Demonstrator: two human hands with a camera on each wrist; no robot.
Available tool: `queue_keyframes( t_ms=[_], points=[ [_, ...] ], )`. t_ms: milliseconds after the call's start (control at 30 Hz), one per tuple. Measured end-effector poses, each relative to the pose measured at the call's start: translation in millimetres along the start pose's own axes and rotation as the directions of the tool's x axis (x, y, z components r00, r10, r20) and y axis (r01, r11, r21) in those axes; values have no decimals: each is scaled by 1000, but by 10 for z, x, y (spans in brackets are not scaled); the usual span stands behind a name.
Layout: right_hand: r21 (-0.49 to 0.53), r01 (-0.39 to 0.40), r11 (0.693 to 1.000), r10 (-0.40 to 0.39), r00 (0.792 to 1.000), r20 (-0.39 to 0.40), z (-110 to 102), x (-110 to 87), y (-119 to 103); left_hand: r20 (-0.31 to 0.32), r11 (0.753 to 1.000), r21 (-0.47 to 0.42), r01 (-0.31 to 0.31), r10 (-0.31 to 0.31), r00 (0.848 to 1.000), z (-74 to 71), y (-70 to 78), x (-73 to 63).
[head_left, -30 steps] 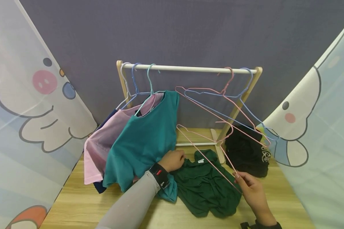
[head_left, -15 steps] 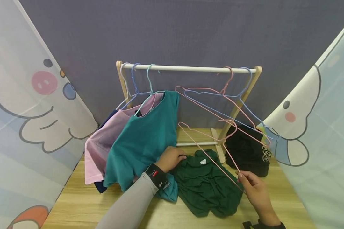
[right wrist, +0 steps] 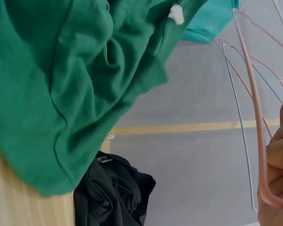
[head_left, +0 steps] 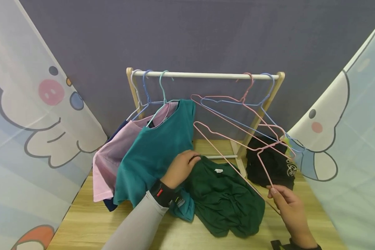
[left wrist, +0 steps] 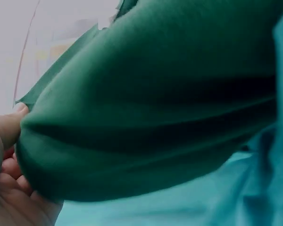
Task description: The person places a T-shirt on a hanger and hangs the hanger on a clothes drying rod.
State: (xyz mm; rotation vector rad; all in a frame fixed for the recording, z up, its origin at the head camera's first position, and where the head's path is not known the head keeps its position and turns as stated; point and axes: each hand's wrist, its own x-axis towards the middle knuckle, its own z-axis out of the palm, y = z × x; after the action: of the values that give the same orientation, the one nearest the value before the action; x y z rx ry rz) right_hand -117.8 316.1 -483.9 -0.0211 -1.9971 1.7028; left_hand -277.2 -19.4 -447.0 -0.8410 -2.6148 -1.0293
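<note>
Grey cloth backs the scene, with printed curtains at either side and a wooden worktop below. Across the middle of the frame stands a clothes rack; a teal top hangs at its left. Just right of that, the green garment lies crumpled at lower centre, its labelled neck towards the rack and its long axis running down the frame.

The left hand pinches an upper-left edge of the green cloth between thumb and fingers. At lower right, the right hand pinches one side of a pink hanger — its long bar slants from mid-frame down to the lower right, and its hook points up and right.

That hook could well catch on the blue hanger hung behind, since the two overlap in the head view. Being held near one end, the hanger may also twist — and soft, bunched cloth might slip from so light a pinch.
</note>
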Motion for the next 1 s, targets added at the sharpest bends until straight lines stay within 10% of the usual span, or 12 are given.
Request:
queue_keyframes(
  t_ms=[200,467,700,1000],
  points=[
    [144,87,986,-96,993,62,-104,-30,31,-89,996,-88,-3,-5,996,-254,196,-23],
    [237,134,962,-166,979,118,-164,1,43,-140,948,-273,164,-208,968,-736,462,-175],
    [279,177,944,-240,947,212,-258,40,121,-115,929,-275,246,-286,951,-752,177,-288],
    [97,84,992,-104,969,223,-357,-6,232,-109,917,-287,276,-318,942,-747,78,-381]
  ],
)
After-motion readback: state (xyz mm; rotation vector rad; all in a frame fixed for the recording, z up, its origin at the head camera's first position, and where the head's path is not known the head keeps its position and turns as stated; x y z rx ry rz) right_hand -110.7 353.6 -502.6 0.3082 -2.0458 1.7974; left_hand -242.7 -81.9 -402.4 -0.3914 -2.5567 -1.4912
